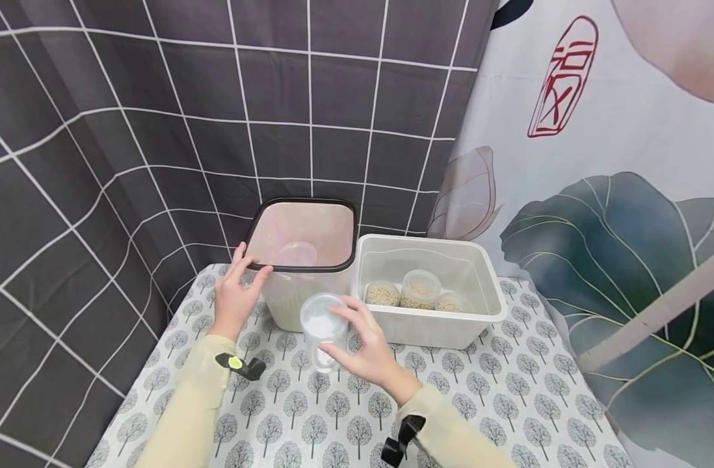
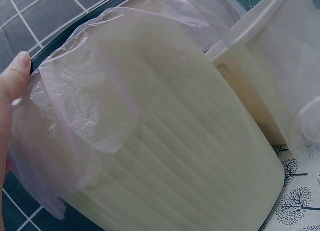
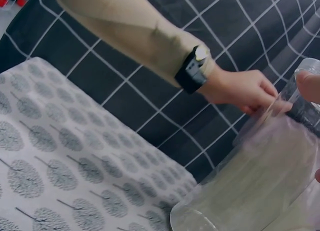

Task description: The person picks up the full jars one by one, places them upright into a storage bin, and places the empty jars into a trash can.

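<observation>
A trash bin (image 1: pixel 310 292) with a black rim, lined with a thin pinkish plastic bag (image 2: pixel 90 101), stands at the back of the table. My left hand (image 1: pixel 235 292) grips the bin's rim at its near left corner; in the left wrist view only part of that hand shows. In front of the bin, my right hand (image 1: pixel 365 341) holds a clear plastic jar (image 1: pixel 322 325) upright between thumb and fingers. The jar looks see-through, with no beans in it. Inside the bin a clear round object (image 1: pixel 298 253) lies against the liner.
Right of the bin stands a white rectangular tub (image 1: pixel 474 318). In it are several clear jars holding pale beans or grains, one jar (image 1: pixel 420 286) standing higher than the others. A tree-print cloth (image 1: pixel 333 416) covers the table, and grid-patterned dark curtains (image 1: pixel 275 84) hang behind.
</observation>
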`<state>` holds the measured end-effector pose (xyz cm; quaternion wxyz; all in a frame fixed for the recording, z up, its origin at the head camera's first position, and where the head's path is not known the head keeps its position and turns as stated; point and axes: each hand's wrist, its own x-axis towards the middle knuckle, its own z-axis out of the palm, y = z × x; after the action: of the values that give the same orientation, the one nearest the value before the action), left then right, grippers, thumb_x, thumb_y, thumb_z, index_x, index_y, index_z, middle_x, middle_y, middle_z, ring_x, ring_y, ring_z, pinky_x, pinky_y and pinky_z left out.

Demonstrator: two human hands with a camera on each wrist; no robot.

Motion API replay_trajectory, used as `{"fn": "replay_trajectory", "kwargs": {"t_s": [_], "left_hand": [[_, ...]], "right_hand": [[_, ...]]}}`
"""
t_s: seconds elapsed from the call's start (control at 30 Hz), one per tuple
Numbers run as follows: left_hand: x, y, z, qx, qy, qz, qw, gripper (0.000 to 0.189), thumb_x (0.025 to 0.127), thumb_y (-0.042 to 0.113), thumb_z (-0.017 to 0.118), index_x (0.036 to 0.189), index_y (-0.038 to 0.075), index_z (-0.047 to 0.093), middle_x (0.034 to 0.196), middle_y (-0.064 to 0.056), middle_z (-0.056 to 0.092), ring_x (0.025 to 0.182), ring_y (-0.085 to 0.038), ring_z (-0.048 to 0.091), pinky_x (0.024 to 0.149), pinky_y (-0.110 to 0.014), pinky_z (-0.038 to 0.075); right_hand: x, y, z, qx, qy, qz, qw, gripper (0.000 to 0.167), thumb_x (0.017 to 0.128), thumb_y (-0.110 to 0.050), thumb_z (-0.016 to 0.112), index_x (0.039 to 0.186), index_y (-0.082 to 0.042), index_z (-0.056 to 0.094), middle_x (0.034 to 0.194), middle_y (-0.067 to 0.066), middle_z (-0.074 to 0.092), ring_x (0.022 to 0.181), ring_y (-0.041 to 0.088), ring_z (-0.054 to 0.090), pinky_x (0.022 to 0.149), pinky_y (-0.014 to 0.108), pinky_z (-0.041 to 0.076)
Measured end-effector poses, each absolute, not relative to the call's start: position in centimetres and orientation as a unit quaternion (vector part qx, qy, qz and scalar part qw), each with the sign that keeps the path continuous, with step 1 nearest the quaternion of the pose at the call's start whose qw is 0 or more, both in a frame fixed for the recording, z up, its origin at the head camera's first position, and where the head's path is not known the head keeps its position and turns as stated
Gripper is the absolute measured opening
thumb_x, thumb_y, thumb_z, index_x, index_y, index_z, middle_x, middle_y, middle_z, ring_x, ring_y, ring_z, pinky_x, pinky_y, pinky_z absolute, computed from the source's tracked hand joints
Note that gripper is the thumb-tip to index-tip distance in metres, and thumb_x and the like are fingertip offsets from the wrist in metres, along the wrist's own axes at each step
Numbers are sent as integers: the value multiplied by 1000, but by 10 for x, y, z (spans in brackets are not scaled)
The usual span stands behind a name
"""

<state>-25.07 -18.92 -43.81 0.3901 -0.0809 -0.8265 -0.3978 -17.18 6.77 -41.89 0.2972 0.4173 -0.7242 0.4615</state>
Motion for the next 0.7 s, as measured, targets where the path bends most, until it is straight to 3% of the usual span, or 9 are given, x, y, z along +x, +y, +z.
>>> {"fn": "replay_trajectory", "kwargs": {"t_s": [0.17,0.37,0.53,0.7], "left_hand": [[-250,-190,-438,-79,-827,-403,385,28,79,30,75,96,10,66,140,-3,45,117,-32,51,91,-48,44],[-251,-189,-438,-81,-826,-401,387,28,79,30,74,96,10,66,140,-1,45,118,-32,51,91,-47,43],[-251,-190,-437,-83,-824,-399,393,27,78,28,75,95,9,66,138,-7,47,116,-34,52,87,-49,45],[-251,-189,-436,-88,-820,-401,399,27,77,24,77,95,7,66,135,-12,49,115,-34,52,86,-49,46]], "right_hand": [[-169,65,-397,430,-703,468,319,58,62,-3,80,111,9,51,113,31,49,101,41,54,86,39,49],[-186,67,-402,443,-682,471,341,57,72,-18,79,116,5,51,119,28,49,106,37,53,88,39,48],[-193,70,-393,446,-669,479,354,55,77,-24,75,118,4,51,123,27,48,112,38,50,92,41,45],[-197,71,-380,452,-648,490,369,55,77,-22,75,117,7,51,121,29,48,110,38,50,86,39,49]]}}
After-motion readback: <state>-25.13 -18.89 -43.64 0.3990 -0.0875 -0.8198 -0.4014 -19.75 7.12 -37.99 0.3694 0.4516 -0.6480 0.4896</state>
